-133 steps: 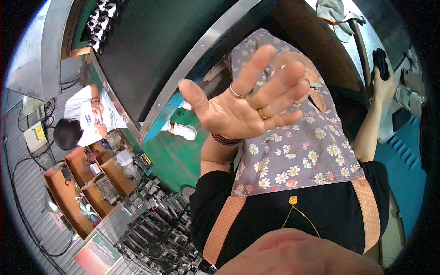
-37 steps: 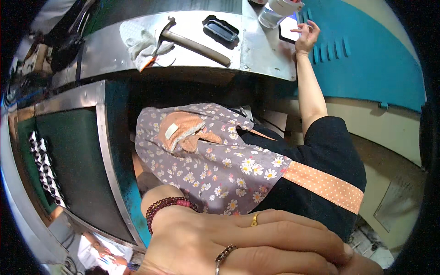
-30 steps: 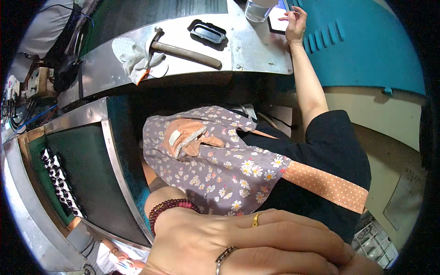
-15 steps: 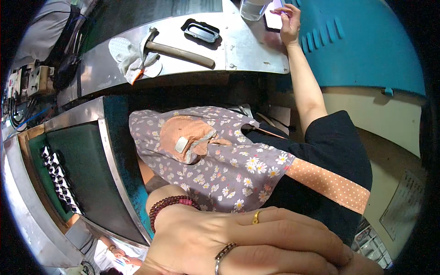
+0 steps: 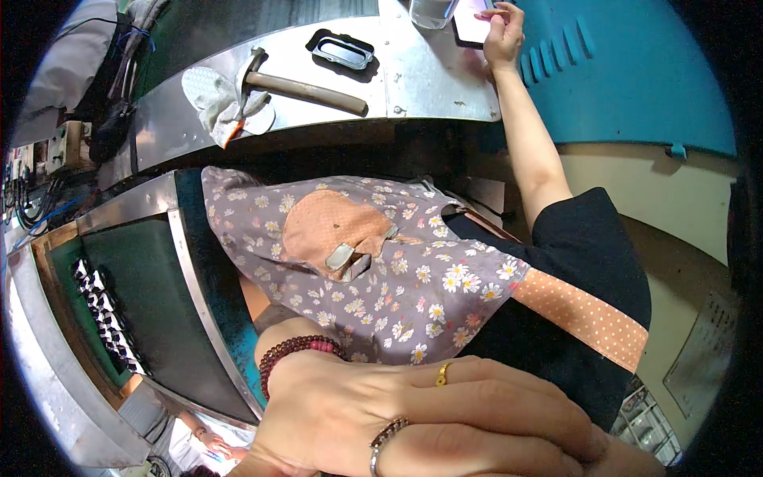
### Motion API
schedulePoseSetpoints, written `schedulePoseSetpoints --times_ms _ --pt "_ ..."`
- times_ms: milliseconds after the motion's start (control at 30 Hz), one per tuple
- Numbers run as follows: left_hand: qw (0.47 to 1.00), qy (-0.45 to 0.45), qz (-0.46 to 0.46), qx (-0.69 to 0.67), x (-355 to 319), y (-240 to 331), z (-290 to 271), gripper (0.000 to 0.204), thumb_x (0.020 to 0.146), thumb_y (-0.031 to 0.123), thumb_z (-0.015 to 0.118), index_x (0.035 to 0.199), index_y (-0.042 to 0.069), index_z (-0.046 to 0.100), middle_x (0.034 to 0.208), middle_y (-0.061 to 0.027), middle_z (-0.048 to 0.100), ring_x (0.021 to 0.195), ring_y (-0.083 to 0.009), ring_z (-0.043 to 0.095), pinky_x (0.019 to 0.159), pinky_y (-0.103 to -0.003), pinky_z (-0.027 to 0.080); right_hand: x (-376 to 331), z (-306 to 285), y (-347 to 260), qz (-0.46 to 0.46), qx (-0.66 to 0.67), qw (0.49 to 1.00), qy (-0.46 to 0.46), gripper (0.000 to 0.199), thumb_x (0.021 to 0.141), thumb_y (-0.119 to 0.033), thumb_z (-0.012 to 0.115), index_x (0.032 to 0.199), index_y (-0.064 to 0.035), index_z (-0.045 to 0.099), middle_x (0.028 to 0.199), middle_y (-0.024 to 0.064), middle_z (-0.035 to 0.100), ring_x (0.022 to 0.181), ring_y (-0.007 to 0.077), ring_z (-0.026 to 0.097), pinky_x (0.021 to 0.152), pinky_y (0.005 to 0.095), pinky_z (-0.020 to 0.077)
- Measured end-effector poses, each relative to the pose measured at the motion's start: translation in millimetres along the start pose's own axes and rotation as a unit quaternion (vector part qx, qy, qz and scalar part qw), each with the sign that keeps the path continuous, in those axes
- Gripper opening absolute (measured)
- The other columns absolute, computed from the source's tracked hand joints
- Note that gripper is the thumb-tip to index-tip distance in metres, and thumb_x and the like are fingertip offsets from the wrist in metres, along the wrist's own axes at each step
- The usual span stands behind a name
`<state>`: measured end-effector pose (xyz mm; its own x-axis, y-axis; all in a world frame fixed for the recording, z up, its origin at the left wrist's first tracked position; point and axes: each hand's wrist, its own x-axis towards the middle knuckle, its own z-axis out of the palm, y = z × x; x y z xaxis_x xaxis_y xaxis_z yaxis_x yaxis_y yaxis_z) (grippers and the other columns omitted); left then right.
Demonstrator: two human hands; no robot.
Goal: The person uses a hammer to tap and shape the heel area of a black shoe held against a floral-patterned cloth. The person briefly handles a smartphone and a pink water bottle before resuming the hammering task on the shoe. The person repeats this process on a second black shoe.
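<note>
At the top right my right hand (image 5: 504,40) rests by a phone (image 5: 472,30) with a lit screen, lying on the metal tabletop (image 5: 429,87). Its fingers are bent and apart, some over the screen; it does not grip the phone. A clear cup (image 5: 431,11) stands just left of the phone. Large in the foreground, my left hand (image 5: 413,413) shows its back, with two rings (image 5: 443,374) and a beaded bracelet (image 5: 298,354). Its fingers lie together and curve over; the tips and anything under them are hidden. A grey flowered apron (image 5: 381,294) lies over my lap.
On the tabletop lie a hammer (image 5: 306,92), a white glove (image 5: 211,103) and a small black tray (image 5: 342,52). At left, a dark panel in a metal frame (image 5: 151,302) holds a row of black-and-white pieces (image 5: 105,318). Another person's hand (image 5: 211,440) shows at lower left.
The apron cloth and its orange patch have shifted, its left edge spreading farther left. The tabletop things sit slightly higher and left in view. My left hand is nearly unchanged.
</note>
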<state>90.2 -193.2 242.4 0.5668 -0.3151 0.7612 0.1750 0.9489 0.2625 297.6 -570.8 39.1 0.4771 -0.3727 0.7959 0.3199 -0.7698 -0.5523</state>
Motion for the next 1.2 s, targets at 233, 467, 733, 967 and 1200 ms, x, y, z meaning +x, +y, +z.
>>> schedulePoseSetpoints --times_ms 233,467,733,967,1200 --pt "0.999 -0.044 0.022 -0.022 -0.5 -1.2 -15.8 0.104 0.091 0.075 0.021 0.11 -0.022 0.052 0.111 -0.0406 0.051 0.093 -0.045 0.06 0.081 -0.045 0.053 -1.9 -3.4 -2.7 0.031 0.067 0.997 0.021 0.022 0.093 -0.014 0.043 0.11 -0.0031 0.052 0.073 0.0109 0.063 0.068 0.0192 0.065 0.063 0.033 0.0499" --pt "0.999 -0.036 -0.03 -0.028 4.6 8.3 -26.6 0.104 0.09 0.075 0.021 0.108 -0.022 0.054 0.109 -0.0402 0.052 0.093 -0.044 0.061 0.08 -0.044 0.054 7.2 -12.4 -10.8 0.044 0.051 0.997 0.023 0.022 0.092 -0.011 0.042 0.109 -0.0012 0.051 0.08 0.012 0.062 0.069 0.0203 0.065 0.065 0.0322 0.052" --pt "0.984 0.171 -0.052 -0.02 0.4 6.1 0.9 0.097 0.094 0.069 0.02 0.094 -0.018 0.062 0.094 -0.0358 0.059 0.084 -0.0398 0.064 0.074 -0.039 0.056 13.8 -21.0 -4.2 0.036 0.121 0.989 0.076 0.02 0.089 -0.006 0.04 0.104 -0.0001 0.051 0.077 0.0119 0.062 0.065 0.0187 0.064 0.059 0.0304 0.0541" --pt "0.988 0.14 -0.064 -0.021 7.1 2.1 -12.0 0.097 0.094 0.069 0.018 0.095 -0.018 0.062 0.093 -0.0355 0.06 0.083 -0.0409 0.065 0.074 -0.042 0.056 14.4 -19.4 1.0 0.115 0.058 0.983 0.127 0.02 0.083 0.0 0.039 0.099 -0.0002 0.051 0.068 0.0102 0.06 0.054 0.0172 0.06 0.051 0.0293 0.0533" --pt "0.99 0.124 -0.066 0.002 15.2 -5.8 -18.3 0.1 0.094 0.071 0.015 0.097 -0.018 0.061 0.093 -0.0356 0.061 0.083 -0.0425 0.065 0.074 -0.045 0.055 14.0 -24.3 5.0 0.104 0.099 0.979 0.142 0.018 0.089 -0.001 0.04 0.104 -0.0038 0.05 0.075 0.0069 0.061 0.066 0.0127 0.059 0.062 0.0243 0.0497"
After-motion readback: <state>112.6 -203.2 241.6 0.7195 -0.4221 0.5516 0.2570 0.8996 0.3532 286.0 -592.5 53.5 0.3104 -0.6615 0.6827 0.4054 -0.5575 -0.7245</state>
